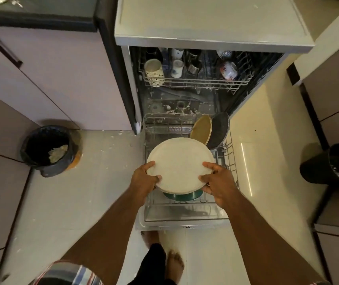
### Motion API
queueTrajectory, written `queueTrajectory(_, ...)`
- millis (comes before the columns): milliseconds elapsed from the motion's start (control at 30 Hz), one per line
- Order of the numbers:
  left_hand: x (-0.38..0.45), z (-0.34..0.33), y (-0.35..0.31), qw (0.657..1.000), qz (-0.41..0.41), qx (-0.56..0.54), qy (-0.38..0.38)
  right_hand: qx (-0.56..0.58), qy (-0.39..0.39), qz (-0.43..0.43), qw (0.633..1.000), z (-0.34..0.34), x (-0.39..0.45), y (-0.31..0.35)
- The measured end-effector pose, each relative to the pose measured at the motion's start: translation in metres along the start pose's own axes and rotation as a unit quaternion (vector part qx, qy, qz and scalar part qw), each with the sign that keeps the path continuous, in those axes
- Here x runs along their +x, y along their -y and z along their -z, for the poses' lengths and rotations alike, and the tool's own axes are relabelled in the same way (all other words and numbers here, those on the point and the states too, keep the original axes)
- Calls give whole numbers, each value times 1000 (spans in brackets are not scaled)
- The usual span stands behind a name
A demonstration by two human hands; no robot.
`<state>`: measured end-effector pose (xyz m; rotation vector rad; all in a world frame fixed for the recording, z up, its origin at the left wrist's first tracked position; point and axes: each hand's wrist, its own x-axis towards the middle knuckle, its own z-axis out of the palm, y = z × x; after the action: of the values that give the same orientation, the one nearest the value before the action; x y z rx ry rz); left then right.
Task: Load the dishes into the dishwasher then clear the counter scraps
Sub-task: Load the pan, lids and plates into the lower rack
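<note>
A large white plate (pixel 180 163) is held flat above the pulled-out lower rack (pixel 229 155) of the open dishwasher. My left hand (pixel 143 179) grips its left rim, thumb on top. My right hand (pixel 216 182) grips its right rim. A teal dish (pixel 183 196) shows just beneath the plate. A tan plate (pixel 201 129) and a dark plate (pixel 219 130) stand on edge at the rack's back right. The upper rack (pixel 195 83) holds a spotted mug (pixel 154 73), a white cup (pixel 177 68) and a patterned bowl (pixel 228 70).
The dishwasher door (pixel 185 221) lies open at floor level, my bare feet (pixel 174 262) just behind it. A black-lined bin (pixel 49 151) with scraps stands on the left floor, another black bin (pixel 333 163) at the right. Cabinets flank both sides. White crumbs dot the floor.
</note>
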<state>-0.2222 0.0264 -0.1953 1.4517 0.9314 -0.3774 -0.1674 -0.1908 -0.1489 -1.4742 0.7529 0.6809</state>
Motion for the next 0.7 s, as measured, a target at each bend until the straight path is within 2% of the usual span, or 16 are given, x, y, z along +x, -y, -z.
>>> queueTrajectory(300, 107, -53, 9, 992, -14, 122, 35, -97, -99, 77, 987, -5, 113, 2)
queueTrajectory(400, 134, -69, 12, 985, -30, 167, 39, -207, -146, 138, 958, -7, 144, 7)
queueTrajectory(500, 155, -82, 15, 983, -33, 179, 31, -294, -153, 177, 927, -12, 170, 14)
queueTrajectory(700, 193, -109, 14, 985, -45, 162, 34, -369, -143, 246, 885, -21, 217, 28)
